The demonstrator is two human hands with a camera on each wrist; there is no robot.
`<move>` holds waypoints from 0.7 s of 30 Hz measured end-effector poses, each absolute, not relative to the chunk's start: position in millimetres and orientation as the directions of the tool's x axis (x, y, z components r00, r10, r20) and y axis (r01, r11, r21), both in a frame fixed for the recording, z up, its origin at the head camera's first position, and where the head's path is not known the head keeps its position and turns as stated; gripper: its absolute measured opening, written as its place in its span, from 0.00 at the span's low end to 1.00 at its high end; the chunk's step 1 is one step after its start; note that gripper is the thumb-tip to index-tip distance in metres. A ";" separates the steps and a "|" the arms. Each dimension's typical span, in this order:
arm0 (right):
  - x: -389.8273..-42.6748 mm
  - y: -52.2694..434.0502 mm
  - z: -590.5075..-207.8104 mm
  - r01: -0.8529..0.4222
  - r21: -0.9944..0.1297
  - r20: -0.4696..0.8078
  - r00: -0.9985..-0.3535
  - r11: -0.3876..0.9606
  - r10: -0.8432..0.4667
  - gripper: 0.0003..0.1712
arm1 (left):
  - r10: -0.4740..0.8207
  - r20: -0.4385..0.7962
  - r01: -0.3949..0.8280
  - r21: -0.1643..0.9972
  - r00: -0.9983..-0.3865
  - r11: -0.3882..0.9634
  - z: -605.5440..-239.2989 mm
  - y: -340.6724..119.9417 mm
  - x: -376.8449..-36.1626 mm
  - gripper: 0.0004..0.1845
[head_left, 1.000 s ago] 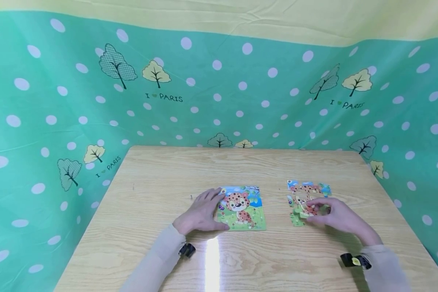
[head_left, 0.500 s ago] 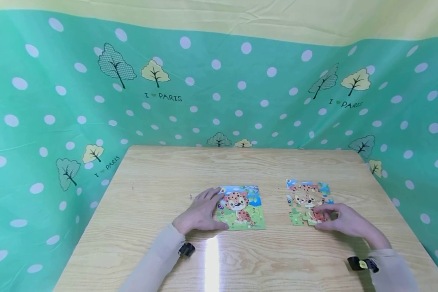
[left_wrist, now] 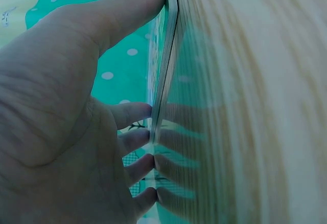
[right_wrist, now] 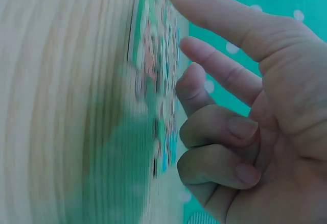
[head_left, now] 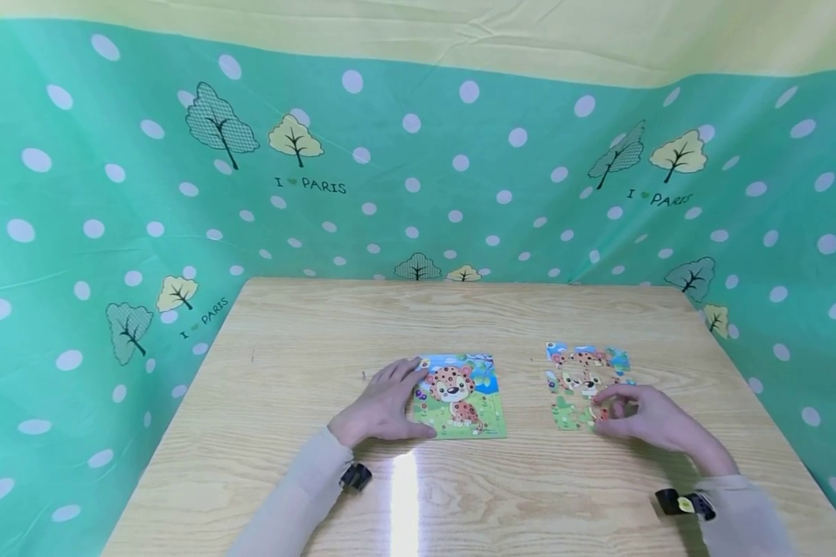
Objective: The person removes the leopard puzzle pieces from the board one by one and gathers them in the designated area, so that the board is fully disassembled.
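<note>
Green white-dotted cloth; spotted orange leopard card.

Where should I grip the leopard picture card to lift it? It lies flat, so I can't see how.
Probably its left edge. The leopard picture card lies flat on the table, and the left hand already rests there, thumb and fingertips against its thin rim.

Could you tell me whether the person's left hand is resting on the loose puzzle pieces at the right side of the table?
No, the left hand rests on the left edge of the leopard picture board, apart from the loose puzzle pieces.
</note>
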State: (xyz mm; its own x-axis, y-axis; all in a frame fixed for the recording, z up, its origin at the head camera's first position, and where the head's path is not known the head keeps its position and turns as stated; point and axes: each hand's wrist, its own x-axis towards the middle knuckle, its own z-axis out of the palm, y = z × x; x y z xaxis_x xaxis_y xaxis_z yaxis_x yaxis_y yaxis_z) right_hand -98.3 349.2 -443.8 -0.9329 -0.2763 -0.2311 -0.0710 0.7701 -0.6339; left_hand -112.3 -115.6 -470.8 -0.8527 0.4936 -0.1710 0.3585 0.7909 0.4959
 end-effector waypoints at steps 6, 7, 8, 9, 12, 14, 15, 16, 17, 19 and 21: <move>-104.6 320.2 -443.9 -0.120 -0.691 -0.186 -0.923 0.713 -0.336 0.24 | 0.493 -0.164 0.360 0.498 -0.854 0.789 -470.3 -115.6 -112.0 0.60; -105.4 315.6 -444.3 -0.127 -0.696 -0.183 -0.920 0.707 -0.346 0.24 | 0.494 -0.162 0.361 0.499 -0.854 0.788 -470.2 -115.4 -111.8 0.60; -106.0 311.5 -444.9 -0.136 -0.697 -0.178 -0.918 0.704 -0.354 0.23 | 0.497 -0.160 0.364 0.498 -0.853 0.787 -470.4 -115.0 -111.8 0.60; -107.1 306.8 -445.5 -0.147 -0.695 -0.171 -0.917 0.704 -0.361 0.22 | 0.498 -0.159 0.366 0.498 -0.853 0.786 -470.3 -115.1 -111.8 0.60; -110.6 294.4 -447.8 -0.166 -0.684 -0.164 -0.914 0.710 -0.372 0.22 | 0.499 -0.156 0.369 0.496 -0.853 0.786 -470.7 -115.0 -111.9 0.60; -112.4 287.2 -450.0 -0.182 -0.678 -0.161 -0.909 0.712 -0.386 0.22 | 0.498 -0.155 0.368 0.497 -0.853 0.786 -470.8 -114.7 -111.9 0.60; -112.9 283.4 -450.6 -0.189 -0.676 -0.160 -0.906 0.713 -0.392 0.23 | 0.498 -0.154 0.367 0.500 -0.853 0.784 -470.9 -114.7 -111.9 0.60; -113.5 279.7 -450.8 -0.197 -0.675 -0.159 -0.902 0.711 -0.401 0.23 | 0.498 -0.154 0.367 0.502 -0.853 0.783 -471.0 -114.7 -112.0 0.60; -113.8 275.9 -451.0 -0.211 -0.676 -0.154 -0.897 0.706 -0.415 0.23 | 0.499 -0.155 0.367 0.503 -0.853 0.783 -470.6 -114.6 -111.9 0.60; -114.6 268.4 -451.0 -0.236 -0.684 -0.143 -0.885 0.691 -0.443 0.23 | 0.499 -0.154 0.367 0.503 -0.853 0.782 -470.3 -114.7 -111.8 0.60; -115.5 260.8 -450.8 -0.258 -0.690 -0.132 -0.874 0.677 -0.468 0.24 | 0.500 -0.154 0.367 0.504 -0.852 0.781 -470.3 -114.8 -111.7 0.60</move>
State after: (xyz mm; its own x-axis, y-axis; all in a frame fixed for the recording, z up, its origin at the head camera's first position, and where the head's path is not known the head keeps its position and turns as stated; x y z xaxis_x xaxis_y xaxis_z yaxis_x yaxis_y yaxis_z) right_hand -115.5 260.8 -450.8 -0.8739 -0.4678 -0.1320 -0.2581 0.6767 -0.6895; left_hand -111.7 -114.8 -470.3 -0.8524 0.4999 -0.1536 0.3675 0.7815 0.5042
